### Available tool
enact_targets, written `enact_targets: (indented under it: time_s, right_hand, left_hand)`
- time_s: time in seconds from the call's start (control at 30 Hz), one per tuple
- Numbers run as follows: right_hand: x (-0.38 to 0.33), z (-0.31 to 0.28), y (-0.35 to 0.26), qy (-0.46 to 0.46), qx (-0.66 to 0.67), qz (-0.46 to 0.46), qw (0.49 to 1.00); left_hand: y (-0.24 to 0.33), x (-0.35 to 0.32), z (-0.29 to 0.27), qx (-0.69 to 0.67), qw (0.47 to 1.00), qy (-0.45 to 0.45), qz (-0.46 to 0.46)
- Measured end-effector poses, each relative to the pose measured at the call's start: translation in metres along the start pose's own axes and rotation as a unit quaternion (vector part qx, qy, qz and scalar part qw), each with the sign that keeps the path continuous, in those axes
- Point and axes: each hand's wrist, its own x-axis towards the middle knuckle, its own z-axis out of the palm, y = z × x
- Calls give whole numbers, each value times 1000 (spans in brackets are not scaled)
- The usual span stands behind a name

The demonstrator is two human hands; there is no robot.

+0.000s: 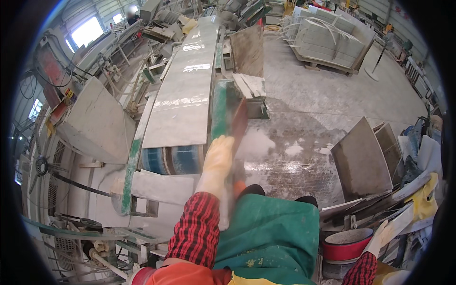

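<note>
My left hand (218, 154), in a cream rubber glove, is at the near end of the conveyor's right side. Its fingers curl over the edge of a reddish-brown board (239, 118) standing beside the green rail (220, 107); the board is partly blurred. A long, glossy pale stone slab (183, 97) lies on the conveyor, its near end over blue rollers (186, 159). Far to the right, my gloved right hand (381, 235) closes on the end of a pale stone strip (401, 222), above a red bucket (348, 244). Its fingertips are small in view.
Stone panels (363, 159) lean on the right, near a yellow glove (422, 202). A strapped slab stack (327, 40) rests on a pallet behind. Another slab (97, 126) leans left of the conveyor. The floor (294, 166) is wet with white patches.
</note>
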Motion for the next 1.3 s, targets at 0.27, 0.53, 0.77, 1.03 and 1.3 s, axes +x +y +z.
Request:
enact_targets:
  time_s: [0.27,0.53,0.77,1.03,1.3]
  right_hand:
    - [-14,-12,-3,5,-8,-7,1000]
    - [-29,-44,-32,-8,0,9,1000]
    - [-31,-49,-38,-46,-11,35,998]
    - [-35,-42,-34,-49,-36,51,997]
    - [-38,-43,-47,-55,-35,43,997]
  left_hand:
    - [6,4,0,-6,998,-57,-28]
    - [12,9,-10,-10,993,-101,-61]
    - [1,4,3,0,998,-59,-22]
    - [3,6,8,0,998,-65,-26]
    - [0,2,1,6,998,-60,-36]
